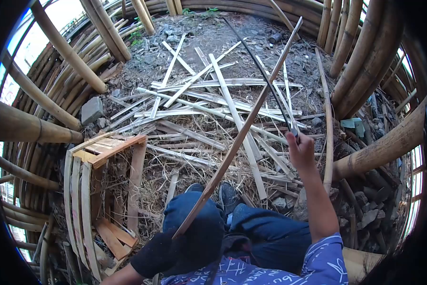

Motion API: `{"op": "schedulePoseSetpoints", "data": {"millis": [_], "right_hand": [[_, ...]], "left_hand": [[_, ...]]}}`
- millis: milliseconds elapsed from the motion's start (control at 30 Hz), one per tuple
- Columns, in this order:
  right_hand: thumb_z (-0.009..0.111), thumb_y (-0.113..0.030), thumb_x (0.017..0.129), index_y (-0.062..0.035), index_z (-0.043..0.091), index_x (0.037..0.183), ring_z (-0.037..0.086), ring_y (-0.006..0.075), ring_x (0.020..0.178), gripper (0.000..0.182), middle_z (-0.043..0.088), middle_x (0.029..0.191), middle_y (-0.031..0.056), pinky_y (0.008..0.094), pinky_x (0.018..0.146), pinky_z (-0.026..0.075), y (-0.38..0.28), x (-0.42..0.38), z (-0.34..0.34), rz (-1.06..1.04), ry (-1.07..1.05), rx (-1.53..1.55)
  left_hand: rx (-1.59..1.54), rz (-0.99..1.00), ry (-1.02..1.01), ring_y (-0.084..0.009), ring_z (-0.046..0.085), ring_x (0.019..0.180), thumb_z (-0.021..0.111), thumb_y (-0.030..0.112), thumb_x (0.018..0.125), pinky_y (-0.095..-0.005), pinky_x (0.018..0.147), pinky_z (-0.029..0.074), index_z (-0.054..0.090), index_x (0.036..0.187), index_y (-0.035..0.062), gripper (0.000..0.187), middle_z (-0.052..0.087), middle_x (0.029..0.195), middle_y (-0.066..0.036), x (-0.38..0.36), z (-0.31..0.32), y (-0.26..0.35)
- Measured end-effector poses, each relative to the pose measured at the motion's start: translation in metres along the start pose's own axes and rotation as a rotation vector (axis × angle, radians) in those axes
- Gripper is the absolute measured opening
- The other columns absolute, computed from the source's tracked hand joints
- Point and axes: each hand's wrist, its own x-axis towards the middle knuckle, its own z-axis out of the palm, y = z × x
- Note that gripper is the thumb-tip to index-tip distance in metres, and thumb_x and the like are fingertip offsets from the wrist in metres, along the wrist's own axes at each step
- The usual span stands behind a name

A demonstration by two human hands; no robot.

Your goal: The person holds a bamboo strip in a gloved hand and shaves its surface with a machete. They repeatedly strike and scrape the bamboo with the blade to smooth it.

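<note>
A long brown wooden strip [242,130] slants up and away from the lap, its near end at my left hand [159,251]. That hand wears a dark glove and is closed around the strip. My right hand [301,148], bare and raised at the right, is closed on the handle of a long thin dark blade [261,69]. The blade points up and to the left and crosses the strip in the view, and whether the two touch is unclear. Beyond them, pale split strips [227,97] lie crisscrossed on the ground.
A slatted wooden crate [80,204] stands at the left, with a grey block [92,110] behind it. Thick bamboo poles [382,142] rise on both sides. Stones [368,216] lie at the lower right. Straw covers the ground before the shoes [229,195].
</note>
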Motion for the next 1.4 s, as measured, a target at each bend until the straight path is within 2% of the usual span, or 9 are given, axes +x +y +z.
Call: {"op": "schedulePoseSetpoints", "data": {"millis": [67, 267, 433, 533, 567, 633, 733, 1033, 1400], "right_hand": [[0.057, -0.056, 0.086, -0.0054, 0.060, 0.066, 0.049, 0.0166, 0.040, 0.054, 0.051, 0.046, 0.0036, 0.0339, 0.042, 0.035, -0.010, -0.015, 0.000, -0.031, -0.019, 0.102], [0.064, -0.058, 0.079, -0.0108, 0.060, 0.063, 0.058, 0.0175, 0.043, 0.050, 0.057, 0.049, 0.0021, 0.0325, 0.044, 0.046, -0.023, -0.016, -0.003, -0.333, -0.080, -0.066], [0.053, -0.060, 0.086, -0.0050, 0.055, 0.059, 0.056, 0.0210, 0.043, 0.061, 0.050, 0.046, 0.0082, 0.0351, 0.044, 0.042, 0.024, -0.020, 0.010, 0.053, 0.006, 0.058], [0.051, -0.060, 0.087, -0.0038, 0.052, 0.059, 0.055, 0.0165, 0.042, 0.063, 0.047, 0.044, 0.0060, 0.0322, 0.044, 0.041, 0.039, -0.066, 0.017, 0.222, -0.017, 0.214], [0.050, -0.061, 0.088, -0.0037, 0.051, 0.059, 0.054, 0.0145, 0.043, 0.064, 0.046, 0.045, 0.0045, 0.0303, 0.043, 0.040, 0.037, -0.083, 0.017, 0.310, -0.028, 0.331], [0.049, -0.062, 0.088, -0.0035, 0.049, 0.059, 0.053, 0.0126, 0.043, 0.065, 0.046, 0.045, 0.0031, 0.0284, 0.043, 0.039, 0.037, -0.099, 0.022, 0.406, -0.045, 0.458], [0.049, -0.063, 0.087, -0.0040, 0.049, 0.059, 0.053, 0.0120, 0.043, 0.065, 0.047, 0.046, 0.0016, 0.0269, 0.043, 0.039, 0.038, -0.111, 0.027, 0.429, -0.097, 0.467], [0.049, -0.067, 0.085, -0.0018, 0.055, 0.066, 0.054, 0.0132, 0.044, 0.068, 0.048, 0.047, 0.0032, 0.0287, 0.044, 0.039, -0.017, -0.117, 0.035, 0.240, -0.231, 0.568], [0.060, -0.063, 0.079, -0.0055, 0.051, 0.060, 0.059, 0.0286, 0.049, 0.061, 0.055, 0.053, 0.0109, 0.0359, 0.045, 0.045, -0.116, -0.081, 0.028, -0.306, -0.262, 0.194]], "left_hand": [[0.004, 0.080, 0.026, -0.0427, 0.061, 0.070, 0.050, 0.014, 0.090, -0.0437, 0.060, 0.048, 0.058, 0.101, -0.0008, 0.020, 0.060, 0.077, -0.026, 0.005, -0.001, 0.004], [-0.158, -0.127, 0.029, -0.0327, 0.062, 0.061, 0.049, 0.020, 0.093, -0.0395, 0.055, 0.045, 0.059, 0.091, 0.0003, 0.022, 0.059, 0.066, -0.018, 0.006, 0.001, 0.011], [-0.140, -0.061, 0.116, -0.0117, 0.054, 0.049, 0.046, 0.034, 0.097, -0.0276, 0.046, 0.040, 0.059, 0.078, 0.0028, 0.039, 0.053, 0.056, -0.003, 0.002, 0.004, -0.003], [-0.004, -0.022, -0.005, -0.0234, 0.056, 0.052, 0.062, 0.024, 0.080, -0.0332, 0.041, 0.042, 0.057, 0.091, 0.0031, 0.024, 0.058, 0.062, -0.010, 0.007, -0.003, -0.018], [-0.003, -0.037, -0.004, -0.0234, 0.056, 0.052, 0.062, 0.024, 0.080, -0.0332, 0.041, 0.042, 0.057, 0.091, 0.0031, 0.024, 0.058, 0.062, -0.010, 0.009, -0.006, -0.019], [-0.696, -0.447, -0.172, -0.0221, 0.054, 0.047, 0.062, 0.021, 0.084, -0.0312, 0.041, 0.041, 0.056, 0.089, 0.0005, 0.022, 0.055, 0.058, -0.010, 0.016, -0.015, -0.019], [-0.591, -0.435, -0.063, -0.0163, 0.050, 0.043, 0.057, 0.025, 0.091, -0.0294, 0.041, 0.039, 0.057, 0.087, 0.0006, 0.024, 0.051, 0.054, -0.006, 0.014, -0.011, 0.001], [-0.604, -0.473, 0.018, -0.0139, 0.053, 0.040, 0.056, 0.037, 0.092, -0.0274, 0.036, 0.040, 0.057, 0.072, 0.0005, 0.042, 0.051, 0.050, -0.004, 0.020, -0.005, 0.005], [-0.642, -0.449, -0.118, -0.0140, 0.053, 0.041, 0.050, 0.041, 0.094, -0.0277, 0.039, 0.040, 0.057, 0.065, 0.0025, 0.049, 0.051, 0.049, -0.005, 0.022, -0.004, 0.010]]}}
